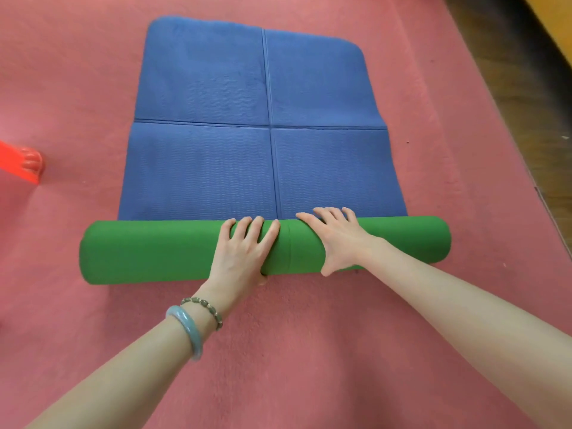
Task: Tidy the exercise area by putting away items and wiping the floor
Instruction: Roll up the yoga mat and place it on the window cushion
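An exercise mat lies on the pink carpet, blue on its upper face (pixel 216 97) and green on its underside. Its near end is wound into a thick green roll (pixel 148 252) lying crosswise. My left hand (pixel 241 252) rests palm down on the middle of the roll, fingers spread over its top, thumb tucked under the near side. My right hand (pixel 337 239) presses on the roll just to the right, fingers reaching the far edge where the flat blue part begins. Fold creases cross the flat blue part.
Pink carpet (pixel 77 88) covers the floor all round. A bright red-orange plastic object (pixel 21 165) pokes in at the left edge. A dark wooden floor strip (pixel 507 66) runs along the far right, beyond the carpet's edge.
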A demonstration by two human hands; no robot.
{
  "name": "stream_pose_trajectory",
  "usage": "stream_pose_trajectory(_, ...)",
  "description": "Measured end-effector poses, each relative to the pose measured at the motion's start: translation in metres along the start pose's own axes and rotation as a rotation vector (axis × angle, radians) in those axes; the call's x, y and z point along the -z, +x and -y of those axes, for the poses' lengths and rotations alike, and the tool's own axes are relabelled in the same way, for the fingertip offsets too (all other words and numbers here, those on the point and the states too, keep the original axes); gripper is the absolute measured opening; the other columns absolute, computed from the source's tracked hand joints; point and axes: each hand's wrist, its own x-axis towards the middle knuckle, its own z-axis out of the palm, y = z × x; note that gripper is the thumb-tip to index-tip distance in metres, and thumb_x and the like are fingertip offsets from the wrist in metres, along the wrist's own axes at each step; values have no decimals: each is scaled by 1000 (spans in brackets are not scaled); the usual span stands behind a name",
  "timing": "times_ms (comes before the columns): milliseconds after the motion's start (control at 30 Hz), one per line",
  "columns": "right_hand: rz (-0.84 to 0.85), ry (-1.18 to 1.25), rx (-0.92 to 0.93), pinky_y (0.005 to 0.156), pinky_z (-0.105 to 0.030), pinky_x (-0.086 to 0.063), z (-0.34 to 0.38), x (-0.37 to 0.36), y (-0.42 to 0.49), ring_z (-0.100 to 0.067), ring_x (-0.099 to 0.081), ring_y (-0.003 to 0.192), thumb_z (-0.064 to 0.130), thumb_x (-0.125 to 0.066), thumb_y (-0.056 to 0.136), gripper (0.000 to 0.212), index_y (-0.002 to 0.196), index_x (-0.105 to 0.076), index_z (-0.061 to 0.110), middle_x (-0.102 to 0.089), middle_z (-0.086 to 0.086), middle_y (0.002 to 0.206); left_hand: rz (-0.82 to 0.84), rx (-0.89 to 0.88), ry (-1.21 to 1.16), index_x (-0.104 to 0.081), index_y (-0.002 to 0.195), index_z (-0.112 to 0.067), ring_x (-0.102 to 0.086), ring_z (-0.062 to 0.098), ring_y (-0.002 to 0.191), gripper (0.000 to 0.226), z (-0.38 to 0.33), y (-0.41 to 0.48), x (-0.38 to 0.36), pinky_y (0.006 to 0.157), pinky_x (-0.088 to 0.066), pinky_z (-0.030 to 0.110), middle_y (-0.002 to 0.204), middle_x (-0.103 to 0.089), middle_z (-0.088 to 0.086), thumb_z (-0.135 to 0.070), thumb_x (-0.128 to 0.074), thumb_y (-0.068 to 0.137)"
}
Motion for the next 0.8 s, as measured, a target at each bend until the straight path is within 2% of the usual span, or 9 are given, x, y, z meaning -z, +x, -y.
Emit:
stream_pose_trajectory(100,-50,-64,-59,114,-54,-4,8,1,-15,-30,-4,144,44,-73,66,120,148,12,28,-4,-14,156,75,-4,12,-51,128,-16,-59,31,100,113,6,10,9,90,-42,47,114,-61,11,-42,-87,24)
stream_pose_trajectory(233,-191,-22,-204,115,-49,-1,16,-20,-38,-28,-1,146,35,-66,76,106,149,10,22,-1,-14,158,213,-37,-3,-36,136,-24,-52,25,106,106,15,31,23,91,-34,41,120,-54,1,-54,-79,44)
stream_pose_trajectory(333,-191,-37,-273,115,-50,2,21,-26,-36,-29,6,146,32,-68,75,111,149,13,19,7,-14,157,261,-47,-65,-34,132,-26,-51,25,103,99,22,44,28,88,-35,40,115,-54,-1,-56,-74,46)
stream_pose_trajectory(500,-159,-141,-245,115,-52,-1,7,-18,-8,-32,-5,144,29,-73,76,110,149,9,15,-7,-15,155,381,-43,-175,-36,129,-28,-52,23,103,97,35,68,35,89,-39,37,110,-54,-2,-62,-74,46)
stream_pose_trajectory(567,-165,-122,-208,116,-49,-5,-2,-14,2,-34,-13,142,23,-74,74,108,150,2,13,-15,-15,153,350,-68,-208,-34,135,-25,-48,24,114,104,40,72,38,99,-34,37,119,-51,1,-62,-75,47)
stream_pose_trajectory(633,-149,-95,-175,116,-49,-9,-7,-8,9,-33,-17,140,21,-75,72,107,150,-3,13,-19,-14,151,234,-71,-208,-36,140,-15,-44,30,121,109,41,63,39,109,-27,43,128,-48,10,-55,-80,48)
stream_pose_trajectory(733,-89,-78,-144,116,-49,-11,-13,2,17,-32,-19,138,27,-77,69,110,149,-3,13,-18,-13,149,-37,-65,-76,-52,128,-1,-57,36,112,101,36,34,26,103,-37,53,120,-59,20,-43,-88,43)
stream_pose_trajectory(800,-50,-70,-113,115,-49,-12,-18,8,22,-32,-20,136,29,-78,67,111,148,-3,14,-20,-12,148,8,-43,7,-48,131,0,-55,35,119,107,31,23,19,103,-38,53,128,-57,20,-48,-87,44)
